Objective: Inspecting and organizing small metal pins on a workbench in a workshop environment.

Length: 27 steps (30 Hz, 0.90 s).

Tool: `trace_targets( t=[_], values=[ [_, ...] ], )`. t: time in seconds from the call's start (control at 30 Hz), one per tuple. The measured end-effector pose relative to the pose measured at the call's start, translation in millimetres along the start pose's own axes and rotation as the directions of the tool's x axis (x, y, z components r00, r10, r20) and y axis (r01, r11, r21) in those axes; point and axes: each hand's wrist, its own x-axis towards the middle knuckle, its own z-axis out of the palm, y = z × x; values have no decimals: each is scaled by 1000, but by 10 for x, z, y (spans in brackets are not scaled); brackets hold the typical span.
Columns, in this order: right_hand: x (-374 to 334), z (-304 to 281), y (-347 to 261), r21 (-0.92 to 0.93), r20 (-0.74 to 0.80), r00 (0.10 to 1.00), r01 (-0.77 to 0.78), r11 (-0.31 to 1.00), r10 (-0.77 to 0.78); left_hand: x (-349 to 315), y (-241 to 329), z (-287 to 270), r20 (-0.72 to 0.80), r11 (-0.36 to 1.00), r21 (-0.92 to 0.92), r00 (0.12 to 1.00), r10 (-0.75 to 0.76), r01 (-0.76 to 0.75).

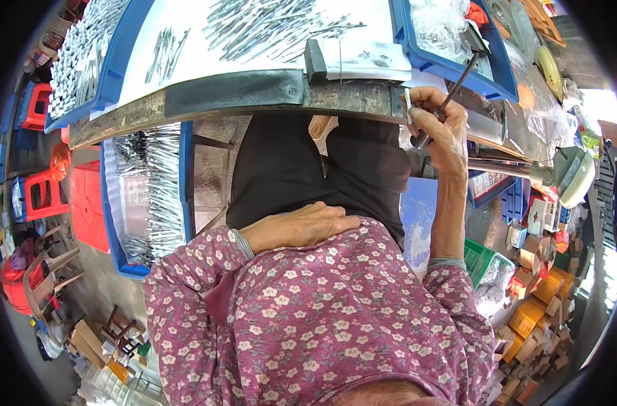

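Observation:
My right hand [444, 125] is closed at the table's front edge. Its fingers wrap a dark thin-handled tool [461, 80], which slants up toward the blue tray on the right; what kind of tool it is I cannot tell. A small white strip [408, 103] stands between thumb and fingertips of the same hand. Beside it on the table lies a white pad [376, 55] with dark smudges and a dark block [315, 61] at its left end. My left hand [305, 225] rests flat against my belly, holding nothing.
Thin metallic pieces [261, 30] lie heaped on the white tabletop sheet. Blue trays stand at the left [105, 81] and right [450, 73]; another tray [185, 203] of such pieces sits lower left. A lamp [571, 177] juts in at right. Red stools [44, 196] stand far left.

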Motion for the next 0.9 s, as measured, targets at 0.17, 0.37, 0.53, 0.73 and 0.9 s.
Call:
trace_targets(
  t=[0.17,0.37,0.53,0.73,0.9],
  values=[
    [-26,-7,23,24,8,1000,-12,1000,12,70,-72,70,-7,995,64,997,77,-76],
    [-56,-13,-18,44,20,1000,-22,999,22,125,-134,36,-263,926,340,929,262,-165],
    [-24,5,1,31,49,999,-12,999,10,271,-134,-18,-361,904,414,893,269,-105],
    [8,94,65,84,80,997,-16,996,10,239,-168,-11,-247,995,50,964,94,-85],
    [23,87,64,84,90,996,-36,996,28,118,-286,-185,-47,974,-212,995,-92,80]
  ],
)
